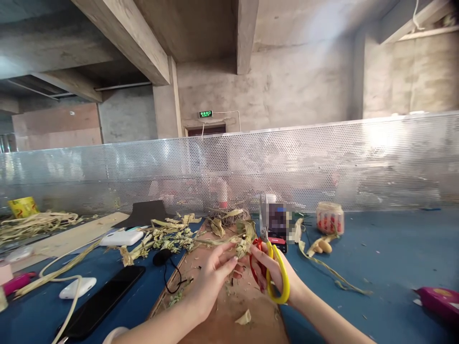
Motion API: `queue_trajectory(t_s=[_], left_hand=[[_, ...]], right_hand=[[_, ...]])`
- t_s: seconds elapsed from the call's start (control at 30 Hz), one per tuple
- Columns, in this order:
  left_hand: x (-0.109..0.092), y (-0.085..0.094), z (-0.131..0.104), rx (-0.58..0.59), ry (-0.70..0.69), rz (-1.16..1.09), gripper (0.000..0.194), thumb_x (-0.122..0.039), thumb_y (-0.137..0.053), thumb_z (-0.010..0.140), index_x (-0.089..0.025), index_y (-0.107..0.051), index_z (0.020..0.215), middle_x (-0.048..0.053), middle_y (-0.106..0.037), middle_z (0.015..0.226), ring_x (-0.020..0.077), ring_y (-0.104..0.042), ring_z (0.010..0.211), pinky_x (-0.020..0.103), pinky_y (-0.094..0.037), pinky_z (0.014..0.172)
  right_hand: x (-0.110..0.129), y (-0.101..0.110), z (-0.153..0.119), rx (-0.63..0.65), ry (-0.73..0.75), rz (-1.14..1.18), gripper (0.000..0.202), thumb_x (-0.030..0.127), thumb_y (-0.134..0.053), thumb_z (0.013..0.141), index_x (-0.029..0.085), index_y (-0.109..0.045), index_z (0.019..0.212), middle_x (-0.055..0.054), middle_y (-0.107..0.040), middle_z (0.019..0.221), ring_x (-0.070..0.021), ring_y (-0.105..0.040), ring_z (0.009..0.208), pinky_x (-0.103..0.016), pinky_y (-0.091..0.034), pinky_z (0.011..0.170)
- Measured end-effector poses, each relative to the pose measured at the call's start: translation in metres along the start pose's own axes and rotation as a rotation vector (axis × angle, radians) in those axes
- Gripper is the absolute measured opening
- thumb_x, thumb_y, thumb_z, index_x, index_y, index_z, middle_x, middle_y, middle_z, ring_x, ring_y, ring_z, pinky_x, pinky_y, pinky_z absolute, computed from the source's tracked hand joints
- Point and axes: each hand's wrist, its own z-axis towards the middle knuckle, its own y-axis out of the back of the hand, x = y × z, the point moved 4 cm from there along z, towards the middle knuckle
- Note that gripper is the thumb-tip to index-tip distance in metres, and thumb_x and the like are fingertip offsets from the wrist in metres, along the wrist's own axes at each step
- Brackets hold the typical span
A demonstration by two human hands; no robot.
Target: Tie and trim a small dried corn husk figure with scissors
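Observation:
My left hand (215,272) is closed, its fingertips pinching a pale dried leafy plant piece (242,244) above the brown board (215,313). My right hand (274,268) grips a pair of scissors (283,289) with one yellow and one red handle loop, blades pointing up and away. The right fingertips reach close to the plant piece; whether they also touch it I cannot tell. Behind the hands lies a coil of dry twisted cord (229,217) with dried leaves on it. Small scraps and a curled leaf bit (244,317) litter the board.
Left of the board lie dried plant bundles (168,239), a white box-shaped device (122,237), a black phone (103,301) and a white case (78,287). Rightward stand a lit phone (278,241), a jar (330,219) and a magenta tool (439,303). A perforated metal screen (304,162) spans the back.

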Motion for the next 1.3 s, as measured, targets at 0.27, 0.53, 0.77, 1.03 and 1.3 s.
queue_trajectory(t_s=[0.27,0.53,0.77,1.03,1.3], left_hand=[[0.005,0.004,0.001,-0.004,0.007,0.021,0.037,-0.025,-0.06,0.075,-0.021,-0.054,0.111,0.006,-0.062,0.093,0.0185,-0.058,0.078,0.032,-0.042,0.074],[0.007,0.008,0.002,-0.088,0.016,0.032,0.025,-0.039,-0.061,0.074,-0.022,-0.062,0.092,0.006,-0.063,0.095,0.0221,-0.057,0.089,0.033,-0.042,0.079],[0.006,0.015,0.006,-0.184,-0.105,0.156,0.027,-0.043,-0.061,0.072,-0.019,-0.064,0.085,0.005,-0.062,0.085,0.0221,-0.055,0.086,0.03,-0.042,0.076],[-0.001,0.013,0.004,-0.21,-0.158,0.237,0.025,-0.044,-0.06,0.072,-0.02,-0.063,0.078,0.002,-0.059,0.077,0.0189,-0.051,0.077,0.026,-0.038,0.071],[0.0,0.003,-0.001,-0.162,-0.065,0.037,0.021,-0.041,-0.06,0.073,-0.021,-0.059,0.076,0.003,-0.059,0.076,0.0199,-0.053,0.076,0.029,-0.043,0.068]], right_hand=[[-0.002,-0.003,-0.003,0.063,0.031,-0.156,0.047,0.049,-0.041,0.084,0.02,-0.042,0.046,0.006,-0.038,0.031,-0.007,-0.034,0.029,-0.02,-0.03,0.034],[-0.004,-0.006,-0.005,0.038,0.047,-0.176,0.047,0.047,-0.043,0.084,0.02,-0.043,0.045,0.006,-0.038,0.031,-0.0066,-0.034,0.029,-0.02,-0.03,0.036],[-0.011,-0.013,-0.008,0.028,0.014,-0.128,0.045,0.045,-0.045,0.083,0.02,-0.043,0.046,0.006,-0.04,0.031,-0.0057,-0.031,0.026,-0.02,-0.028,0.032],[-0.012,-0.016,-0.008,0.059,0.006,-0.144,0.048,0.046,-0.041,0.085,0.019,-0.044,0.046,0.005,-0.039,0.031,-0.0058,-0.034,0.027,-0.019,-0.026,0.032],[-0.01,-0.02,-0.012,-0.061,0.02,-0.135,0.041,0.045,-0.047,0.082,0.021,-0.04,0.049,0.007,-0.04,0.031,-0.0063,-0.033,0.026,-0.02,-0.03,0.032]])
